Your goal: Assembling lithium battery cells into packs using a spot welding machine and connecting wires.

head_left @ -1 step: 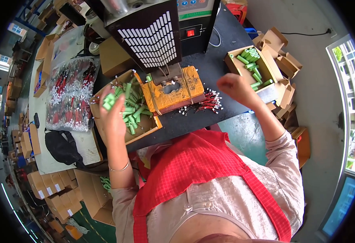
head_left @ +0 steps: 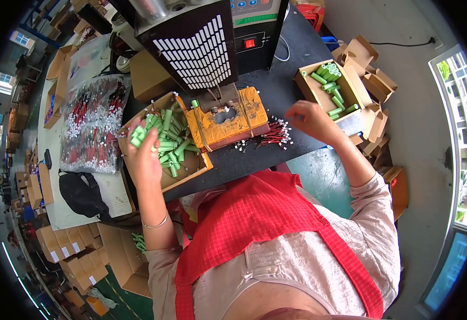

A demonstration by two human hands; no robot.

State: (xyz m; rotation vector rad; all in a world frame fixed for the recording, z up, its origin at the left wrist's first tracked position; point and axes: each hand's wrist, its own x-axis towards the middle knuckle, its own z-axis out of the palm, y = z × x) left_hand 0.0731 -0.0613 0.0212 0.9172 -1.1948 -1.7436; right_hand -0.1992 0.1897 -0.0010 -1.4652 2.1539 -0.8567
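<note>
My left hand (head_left: 144,154) is raised over an open cardboard box (head_left: 188,178) full of green cylindrical cells (head_left: 170,140) and grips a few of those cells at its fingertips. My right hand (head_left: 311,120) hovers above the dark table with curled fingers, just right of a pile of red and black wires with white plugs (head_left: 268,137). Whether it holds anything is unclear. Between my hands sits an orange-taped fixture block (head_left: 228,120) under the head of a black machine (head_left: 201,48). A second box with green cells (head_left: 329,88) lies beyond my right hand.
Empty small cardboard boxes (head_left: 375,85) are stacked at the table's right end. To the left, a side table carries bags of red wires (head_left: 89,122) and a black pouch (head_left: 81,194). More cartons (head_left: 68,245) stand on the floor at lower left.
</note>
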